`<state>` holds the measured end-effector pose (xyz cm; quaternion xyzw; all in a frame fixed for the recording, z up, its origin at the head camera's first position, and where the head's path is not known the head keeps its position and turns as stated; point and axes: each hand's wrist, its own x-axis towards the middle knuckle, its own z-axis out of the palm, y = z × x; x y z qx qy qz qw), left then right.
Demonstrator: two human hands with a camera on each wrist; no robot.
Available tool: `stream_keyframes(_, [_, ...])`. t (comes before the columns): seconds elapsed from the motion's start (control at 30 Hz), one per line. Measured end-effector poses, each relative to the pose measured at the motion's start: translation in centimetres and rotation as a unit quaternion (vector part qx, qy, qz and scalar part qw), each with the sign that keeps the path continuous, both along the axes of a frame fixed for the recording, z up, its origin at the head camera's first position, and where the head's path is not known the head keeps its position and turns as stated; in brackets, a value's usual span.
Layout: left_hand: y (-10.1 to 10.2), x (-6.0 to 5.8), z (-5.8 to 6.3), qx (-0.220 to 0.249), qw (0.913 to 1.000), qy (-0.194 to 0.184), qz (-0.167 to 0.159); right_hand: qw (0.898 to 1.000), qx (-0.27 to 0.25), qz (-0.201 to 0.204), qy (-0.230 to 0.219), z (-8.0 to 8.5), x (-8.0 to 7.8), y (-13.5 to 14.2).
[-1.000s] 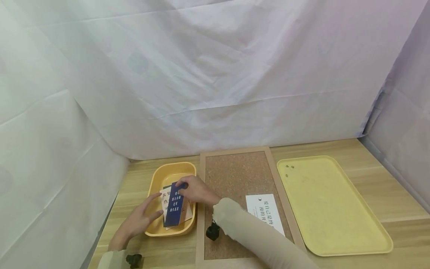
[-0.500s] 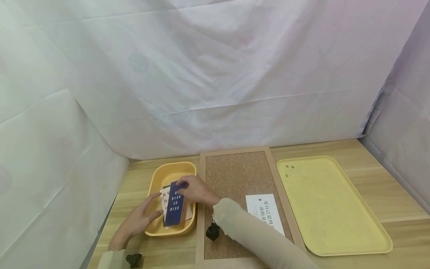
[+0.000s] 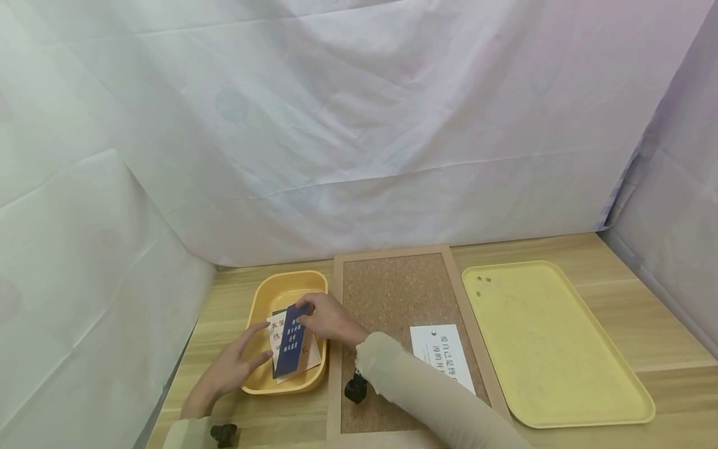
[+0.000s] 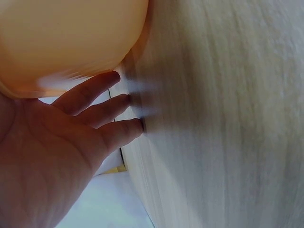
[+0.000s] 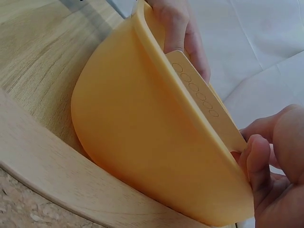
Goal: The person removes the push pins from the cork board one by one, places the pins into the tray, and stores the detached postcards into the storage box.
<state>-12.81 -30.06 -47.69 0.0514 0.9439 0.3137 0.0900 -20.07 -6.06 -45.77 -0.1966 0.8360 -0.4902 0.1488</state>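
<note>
In the head view my right hand [image 3: 331, 317] pinches the upper end of a dark blue card [image 3: 291, 349] with pale lettering. The card lies tilted over a pale pink lettered card [image 3: 277, 337] and a dark card in a yellow plastic basin [image 3: 257, 299]. My left hand [image 3: 232, 368] reaches over the basin's left side, thumb and index finger near the cards' left edge. Its other fingers [image 4: 107, 110] stretch along the basin's outside in the left wrist view. From the right wrist, a card's tan face with a row of circles [image 5: 195, 90] shows above the rim.
A wood-framed corkboard [image 3: 387, 280] lies right of the basin, with a white lettered card [image 3: 443, 352] fixed by a pin [image 3: 434, 333]. Farther right is a yellow tray [image 3: 555, 349] with several small metal-looking pieces [image 3: 483, 280] in its far-left corner. White cloth hangs behind.
The blue card tilts a little, its upper end shifting slightly right, and more of the pink card's lettering shows beside it. Both hands stay in nearly the same place.
</note>
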Motion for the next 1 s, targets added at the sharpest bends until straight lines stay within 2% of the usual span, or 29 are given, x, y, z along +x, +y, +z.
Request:
stream_keyframes(0.33, [0.01, 0.03, 0.08, 0.001, 1.0, -0.004, 0.0, 1.0, -0.003, -0.011, -0.002, -0.02, 0.15, -0.03])
stream_keyframes(0.7, [0.07, -0.02, 0.1, -0.002, 1.0, -0.007, 0.003, 0.998, -0.048, -0.023, -0.024, -0.03, 0.13, 0.24])
stream_keyframes(1.0, [-0.01, 0.05, -0.03, -0.001, 1.0, -0.001, 0.003, 0.999, -0.034, -0.018, -0.007, -0.14, 0.13, 0.16])
